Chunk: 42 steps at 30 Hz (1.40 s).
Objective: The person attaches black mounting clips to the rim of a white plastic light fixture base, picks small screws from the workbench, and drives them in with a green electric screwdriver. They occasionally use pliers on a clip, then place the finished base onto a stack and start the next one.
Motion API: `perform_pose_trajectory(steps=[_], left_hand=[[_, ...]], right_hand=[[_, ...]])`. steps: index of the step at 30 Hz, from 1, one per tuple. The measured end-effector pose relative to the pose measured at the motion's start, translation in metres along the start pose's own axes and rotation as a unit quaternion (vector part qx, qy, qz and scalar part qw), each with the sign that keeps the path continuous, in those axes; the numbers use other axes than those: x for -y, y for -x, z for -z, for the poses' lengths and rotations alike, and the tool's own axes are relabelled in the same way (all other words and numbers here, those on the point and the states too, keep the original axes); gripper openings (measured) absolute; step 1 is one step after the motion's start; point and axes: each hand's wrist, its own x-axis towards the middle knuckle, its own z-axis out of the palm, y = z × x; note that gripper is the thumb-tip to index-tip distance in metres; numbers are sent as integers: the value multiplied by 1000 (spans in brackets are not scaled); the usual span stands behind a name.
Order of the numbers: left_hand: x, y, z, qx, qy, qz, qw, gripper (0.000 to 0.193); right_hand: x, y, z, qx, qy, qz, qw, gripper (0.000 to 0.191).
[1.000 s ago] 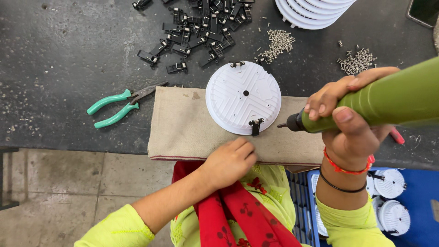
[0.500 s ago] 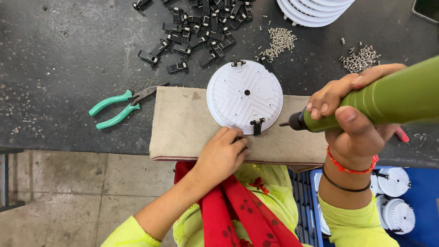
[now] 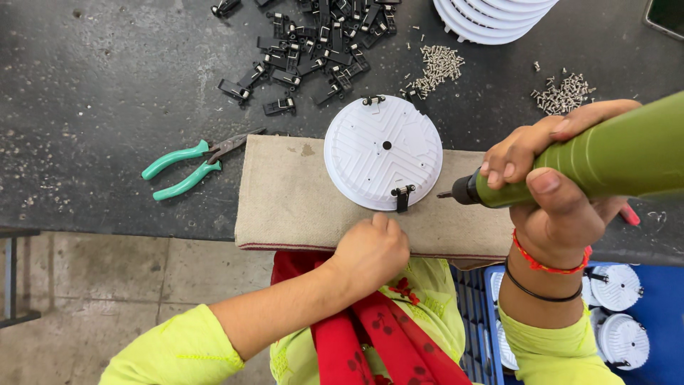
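Bench view: a white round lamp housing (image 3: 383,152) lying on a beige cloth pad (image 3: 299,203) on the dark table (image 3: 107,93).

The right hand (image 3: 552,189) is closed around a green electric screwdriver (image 3: 605,160), whose tip points at the housing's near black clip (image 3: 402,196) without touching it. The left hand (image 3: 370,249) rests curled on the pad's near edge just below that clip; whether it holds anything cannot be told. Green-handled pliers (image 3: 187,168) lie left of the pad; loose black clips (image 3: 306,50) and screws (image 3: 438,68) lie beyond.
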Motion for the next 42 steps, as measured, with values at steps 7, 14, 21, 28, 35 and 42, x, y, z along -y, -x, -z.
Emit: perform_pose_trajectory(steps=[7, 14, 21, 28, 35, 42], left_hand=[[1, 8, 4, -77, 23, 4, 997, 12], [-1, 18, 0, -46, -4, -47, 998, 12], [20, 9, 18, -163, 172, 51, 970, 8], [63, -28, 36, -137, 352, 122, 918, 13], [57, -38, 41, -121, 273, 83, 951, 13], [46, -47, 52, -90, 146, 32, 985, 15]], right_hand=[[1, -2, -3, -4, -15, -1, 1000, 33], [5, 2, -6, -5, -7, 6, 1000, 32], [8, 4, -6, 4, -19, 9, 1000, 31], [9, 1, -3, 4, -6, 14, 1000, 31], [9, -2, -3, 0, -8, 10, 1000, 32], [6, -3, -4, -7, -19, -1, 1000, 32]])
